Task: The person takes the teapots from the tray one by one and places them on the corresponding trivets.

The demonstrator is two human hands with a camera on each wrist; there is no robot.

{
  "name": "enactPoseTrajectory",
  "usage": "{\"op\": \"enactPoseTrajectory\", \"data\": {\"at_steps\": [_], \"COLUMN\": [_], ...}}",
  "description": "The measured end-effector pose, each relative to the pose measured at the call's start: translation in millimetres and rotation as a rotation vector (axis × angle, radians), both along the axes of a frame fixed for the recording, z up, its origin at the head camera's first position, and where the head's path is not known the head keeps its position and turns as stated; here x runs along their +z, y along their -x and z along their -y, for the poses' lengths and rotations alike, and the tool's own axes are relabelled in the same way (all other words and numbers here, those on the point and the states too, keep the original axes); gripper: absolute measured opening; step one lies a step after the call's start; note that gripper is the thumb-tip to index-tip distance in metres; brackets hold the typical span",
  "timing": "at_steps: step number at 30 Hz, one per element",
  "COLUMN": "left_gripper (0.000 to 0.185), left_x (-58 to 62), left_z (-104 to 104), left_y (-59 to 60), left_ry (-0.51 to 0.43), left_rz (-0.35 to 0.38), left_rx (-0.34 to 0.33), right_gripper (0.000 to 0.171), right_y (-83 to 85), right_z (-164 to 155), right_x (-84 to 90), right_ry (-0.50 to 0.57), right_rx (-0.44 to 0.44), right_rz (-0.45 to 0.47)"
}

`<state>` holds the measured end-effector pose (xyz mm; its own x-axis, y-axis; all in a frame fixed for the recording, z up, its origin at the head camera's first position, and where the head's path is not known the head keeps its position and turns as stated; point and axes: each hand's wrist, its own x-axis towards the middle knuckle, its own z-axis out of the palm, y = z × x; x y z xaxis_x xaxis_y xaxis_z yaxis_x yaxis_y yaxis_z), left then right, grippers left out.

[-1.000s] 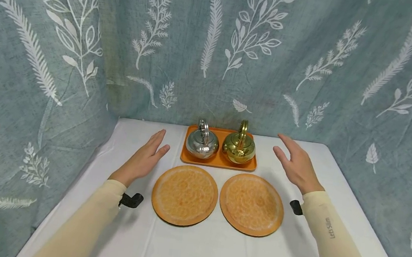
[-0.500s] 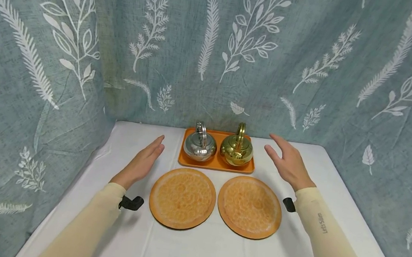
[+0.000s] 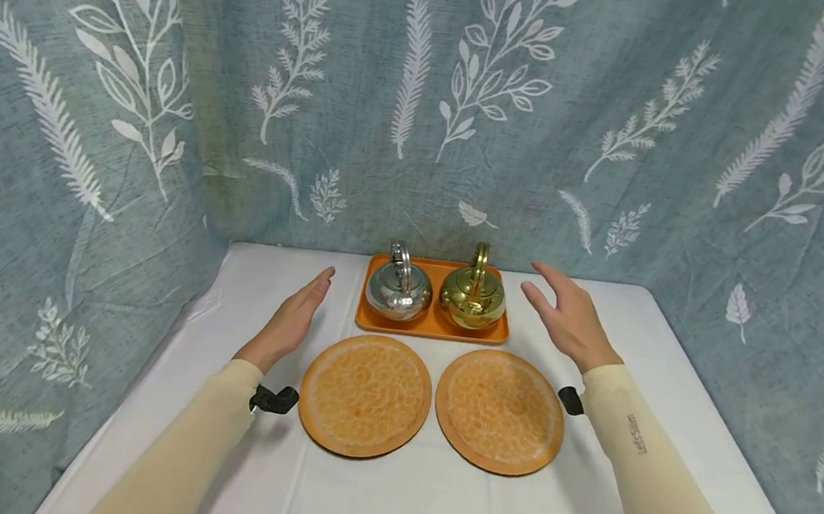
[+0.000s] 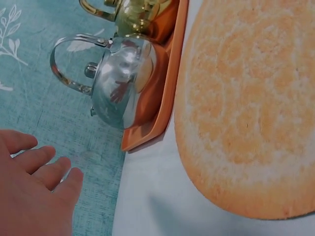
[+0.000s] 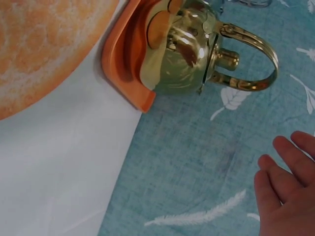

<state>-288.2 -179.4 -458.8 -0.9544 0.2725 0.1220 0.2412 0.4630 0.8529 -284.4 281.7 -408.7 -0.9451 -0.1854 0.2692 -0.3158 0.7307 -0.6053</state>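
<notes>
A silver teapot [image 3: 399,291] and a gold teapot [image 3: 473,299] stand side by side on an orange tray [image 3: 430,332] at the back of the table, their handles upright. In front of the tray lie two round, bread-patterned discs, a left disc [image 3: 365,396] and a right disc [image 3: 499,412]. To the left of the tray my left hand [image 3: 291,317] is held in the air, fingers straight and holding nothing. My right hand [image 3: 570,317] hovers right of the gold teapot, thumb apart from the fingers, touching nothing. Both wrist views show the relaxed fingers away from the teapots.
A white cloth [image 3: 386,506] covers the table. Teal curtains [image 3: 368,102] with white leaf prints hang behind it and along both sides. Each wrist carries a black strap-on device, such as the left wrist device [image 3: 275,399].
The right hand has drifted left, a little closer to the gold teapot. My left hand has turned slightly, its thumb now nearer the fingers. The head view has shifted a little; teapots and discs stay put.
</notes>
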Motion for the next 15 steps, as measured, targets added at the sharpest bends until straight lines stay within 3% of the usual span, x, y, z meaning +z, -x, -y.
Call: {"op": "enactPoseTrajectory", "data": {"at_steps": [15], "left_gripper": [0.071], "left_x": [-9.2], "left_z": [-9.2], "left_y": [2.9], "left_ry": [-0.067], "left_rz": [0.065], "left_rx": [-0.038], "right_gripper": [0.073], "right_y": [11.8], "right_z": [1.6], "right_x": [4.2], "right_ry": [0.098], "right_rx": [0.005], "right_rz": [0.026]}}
